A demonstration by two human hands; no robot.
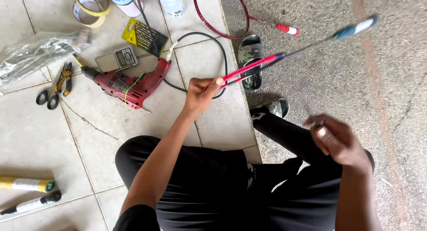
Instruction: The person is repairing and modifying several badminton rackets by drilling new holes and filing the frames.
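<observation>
While the person sits on the tiled floor [35, 137] with legs out, the right hand [340, 142] is nearest, raised over the knee, fingers curled shut around something small and greyish; blur hides what it is. Left hand [202, 92] sits further out, fingers closed on the red end of a thin racket shaft [284, 55] that angles up and right, off the floor, out over the rough concrete.

Judged step: shaft work on the racket, one hand steadying, the other bringing a small part or tool in. Next move likely calls for the right hand to meet the shaft accurately while the left keeps it from wobbling.

Shaft look: slim and straight, red near the grip point, dark in the middle, blue-and-white at the far tip, which is motion-blurred.

Beyond the left hand: red electric drill [129, 85] with black cable, small digital scale [118, 59], yellow drill bit case [144, 36], pliers [65, 78], tape rolls [91, 8], second red racket [222, 22].
</observation>
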